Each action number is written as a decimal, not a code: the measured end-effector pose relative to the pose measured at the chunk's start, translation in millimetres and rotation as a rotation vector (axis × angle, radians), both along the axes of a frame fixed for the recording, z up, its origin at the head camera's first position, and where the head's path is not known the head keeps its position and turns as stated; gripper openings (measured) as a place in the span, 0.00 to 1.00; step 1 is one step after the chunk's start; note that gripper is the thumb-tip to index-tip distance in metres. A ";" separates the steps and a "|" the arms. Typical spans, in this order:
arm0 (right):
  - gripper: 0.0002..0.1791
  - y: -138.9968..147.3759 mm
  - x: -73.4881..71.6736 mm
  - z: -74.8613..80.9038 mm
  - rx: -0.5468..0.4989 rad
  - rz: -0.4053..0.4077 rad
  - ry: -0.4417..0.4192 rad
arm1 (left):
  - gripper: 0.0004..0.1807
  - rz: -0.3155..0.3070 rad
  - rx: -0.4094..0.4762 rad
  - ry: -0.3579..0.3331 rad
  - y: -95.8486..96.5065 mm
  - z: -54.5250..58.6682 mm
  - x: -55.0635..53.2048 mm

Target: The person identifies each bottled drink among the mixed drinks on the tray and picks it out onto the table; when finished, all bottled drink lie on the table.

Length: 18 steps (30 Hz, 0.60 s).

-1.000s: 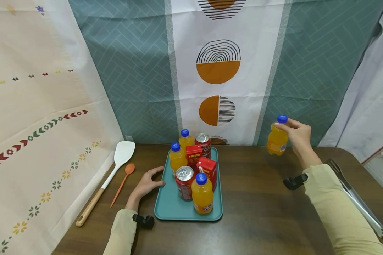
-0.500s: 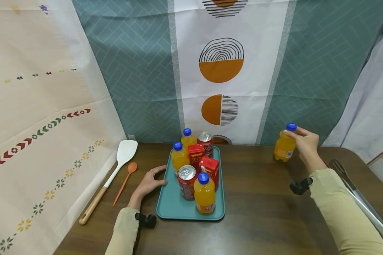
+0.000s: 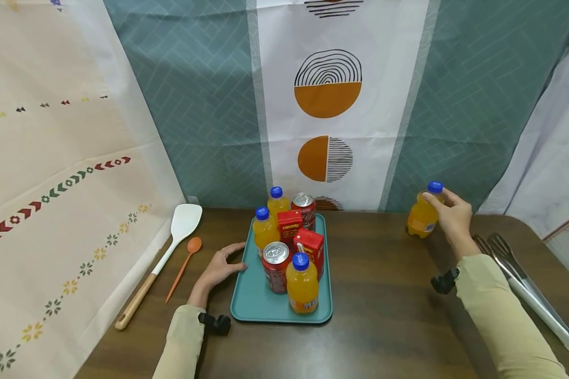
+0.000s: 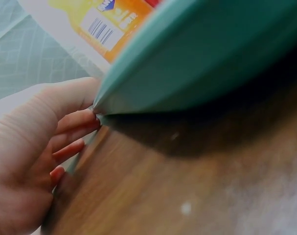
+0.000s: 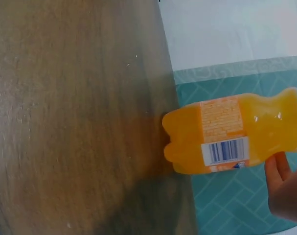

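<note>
My right hand point(image 3: 457, 216) pinches an orange soda bottle point(image 3: 421, 217) by its neck, below the blue cap. The bottle leans slightly, its base close over the table's back edge; the right wrist view shows the barcode label on the bottle point(image 5: 221, 134). On the left, my left hand point(image 3: 219, 268) grips the rim of a teal tray point(image 3: 251, 310), with thumb and fingers meeting at the edge in the left wrist view. On the tray stand a front orange soda bottle point(image 3: 302, 287), two more behind, a front soda can point(image 3: 276, 268), a rear can point(image 3: 303, 208) and two red drink cartons point(image 3: 309, 247).
Left of the tray lie a white spatula point(image 3: 184, 223) with a wooden handle and a small orange spoon point(image 3: 193, 245). Metal tongs point(image 3: 526, 287) lie at the right, beside my right forearm. A patterned cloth point(image 3: 208, 131) hangs behind the brown table point(image 3: 374, 295).
My right hand has lowered the orange soda bottle and carried it a little to the right. The left hand stays at the tray's rim, and the view has shifted slightly.
</note>
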State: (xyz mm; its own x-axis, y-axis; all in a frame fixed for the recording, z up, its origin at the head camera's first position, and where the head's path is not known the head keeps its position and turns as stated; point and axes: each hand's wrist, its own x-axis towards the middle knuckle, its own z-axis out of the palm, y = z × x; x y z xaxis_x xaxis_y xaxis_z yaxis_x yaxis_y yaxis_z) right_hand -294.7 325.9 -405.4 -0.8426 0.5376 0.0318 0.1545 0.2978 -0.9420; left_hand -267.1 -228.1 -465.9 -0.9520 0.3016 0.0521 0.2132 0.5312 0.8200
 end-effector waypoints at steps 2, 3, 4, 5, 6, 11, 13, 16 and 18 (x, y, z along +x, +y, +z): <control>0.40 -1.4 -1.3 -1.1 -0.060 -0.006 0.014 | 0.33 0.007 -0.007 0.003 -2.6 -4.3 -3.2; 0.40 -2.3 -2.5 -1.6 -0.114 -0.009 0.025 | 0.33 0.012 -0.011 0.007 -4.1 -7.2 -5.3; 0.41 -2.8 -3.0 -2.3 -0.162 -0.017 0.036 | 0.33 0.015 -0.014 0.009 -5.5 -10.9 -8.0; 0.41 -3.5 -3.3 -2.9 -0.216 -0.025 0.048 | 0.33 0.017 -0.015 0.007 -7.0 -14.1 -10.6; 0.41 -4.3 -3.8 -3.4 -0.265 -0.033 0.059 | 0.33 0.023 -0.014 0.005 -8.9 -17.4 -13.2; 0.38 -8.3 -8.6 -5.4 -0.409 -0.068 0.144 | 0.34 0.034 0.006 -0.013 -13.3 -21.4 -17.2; 0.35 -9.0 -10.0 -6.5 -0.432 -0.080 0.179 | 0.34 0.036 0.013 -0.022 -13.0 -20.9 -17.2; 0.33 -8.8 -10.3 -9.4 -0.461 -0.087 0.203 | 0.34 0.041 0.014 -0.027 -10.8 -21.2 -16.8; 0.33 -7.4 -8.2 -12.7 -0.465 -0.091 0.192 | 0.34 0.039 0.007 -0.034 -8.3 -23.0 -15.3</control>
State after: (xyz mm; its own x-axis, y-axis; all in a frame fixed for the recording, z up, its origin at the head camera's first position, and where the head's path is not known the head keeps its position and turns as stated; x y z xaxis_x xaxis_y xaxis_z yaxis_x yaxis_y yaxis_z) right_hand -302.8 318.4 -418.1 -0.7944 0.6023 -0.0787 -0.0286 -0.1665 -0.9856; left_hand -282.5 -236.4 -488.9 -0.9643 0.2638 0.0209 0.1638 0.5330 0.8301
